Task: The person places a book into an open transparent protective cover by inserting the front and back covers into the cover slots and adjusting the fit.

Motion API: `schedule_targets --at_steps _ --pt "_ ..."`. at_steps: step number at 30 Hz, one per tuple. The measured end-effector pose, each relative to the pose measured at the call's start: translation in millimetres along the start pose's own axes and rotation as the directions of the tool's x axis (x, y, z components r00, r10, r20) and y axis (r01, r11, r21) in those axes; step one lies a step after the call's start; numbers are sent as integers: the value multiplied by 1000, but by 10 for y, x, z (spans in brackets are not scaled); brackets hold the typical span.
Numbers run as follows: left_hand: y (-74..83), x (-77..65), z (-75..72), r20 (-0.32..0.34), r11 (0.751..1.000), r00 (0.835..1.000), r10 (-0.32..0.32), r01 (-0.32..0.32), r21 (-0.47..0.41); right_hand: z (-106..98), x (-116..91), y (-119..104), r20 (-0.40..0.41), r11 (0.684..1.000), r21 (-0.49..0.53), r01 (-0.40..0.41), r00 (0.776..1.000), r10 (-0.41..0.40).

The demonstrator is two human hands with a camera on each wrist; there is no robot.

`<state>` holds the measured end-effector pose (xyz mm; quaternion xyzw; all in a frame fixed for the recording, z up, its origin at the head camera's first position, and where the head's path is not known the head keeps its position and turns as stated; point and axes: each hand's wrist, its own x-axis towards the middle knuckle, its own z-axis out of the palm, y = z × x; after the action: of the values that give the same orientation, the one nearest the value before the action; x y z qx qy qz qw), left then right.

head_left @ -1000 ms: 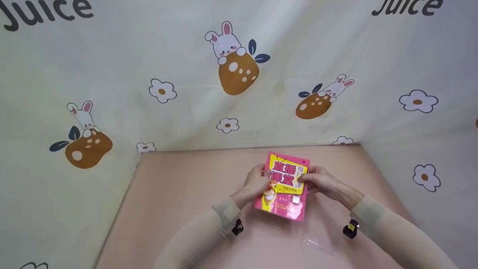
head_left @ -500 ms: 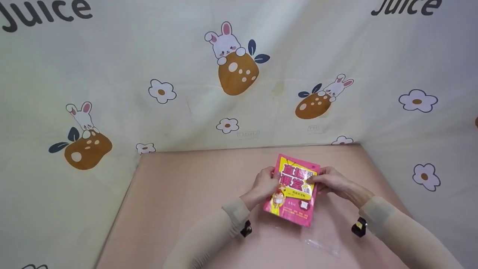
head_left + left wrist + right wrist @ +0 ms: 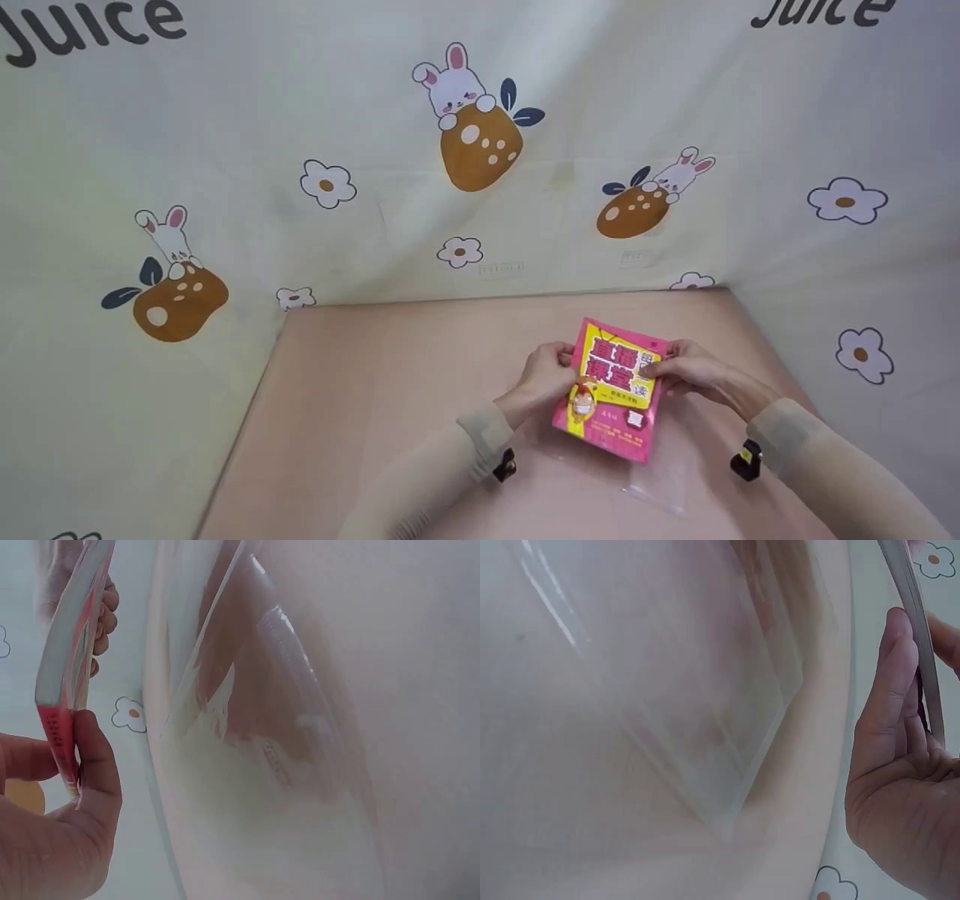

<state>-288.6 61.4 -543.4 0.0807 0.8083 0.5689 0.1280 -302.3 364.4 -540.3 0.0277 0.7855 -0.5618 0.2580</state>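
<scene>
Currently | booklet [image 3: 610,391] | glossy pink | yellow title panel [image 3: 621,366] | cartoon figure [image 3: 582,406] | tilted

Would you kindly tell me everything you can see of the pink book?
The pink book looks like a thin, glossy paperback with pale page edges. Its cover bears a yellow panel, large Chinese characters, a cartoon figure at lower left and a small white patch. It appears closed, front toward the head camera, turned slightly clockwise. It is held above the table, left hand gripping one side, right hand the other.
</scene>
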Motion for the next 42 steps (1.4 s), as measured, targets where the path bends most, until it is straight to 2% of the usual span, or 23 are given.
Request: schedule_targets --at_steps 10,16,22,25,29,32,39,42 --pt "-43 -92 197 40 994 999 2 -6 111 -202 -104 145 18 995 -56 -78 997 79" --pt "-93 -130 344 40 993 999 -11 6 121 -259 -111 203 -4 985 -127 -118 993 119" --pt "-149 -162 392 28 988 999 -30 25 155 -311 -120 245 31 976 -174 -130 990 137" --pt "-166 -186 419 46 986 999 -12 4 165 -333 -133 278 30 970 -194 -147 987 156" --pt "-185 -228 489 59 984 998 -36 25 176 -331 -156 317 24 958 -225 -177 982 187" --pt "-200 -245 533 51 981 996 -74 63 182 -321 -162 333 19 950 -239 -201 977 211" --pt "-227 -209 576 45 954 998 -44 28 297 -314 -157 344 -8 935 -284 -212 976 219" --pt "-230 -200 584 43 944 998 -53 36 328 -299 -140 341 -28 927 -305 -216 975 218"
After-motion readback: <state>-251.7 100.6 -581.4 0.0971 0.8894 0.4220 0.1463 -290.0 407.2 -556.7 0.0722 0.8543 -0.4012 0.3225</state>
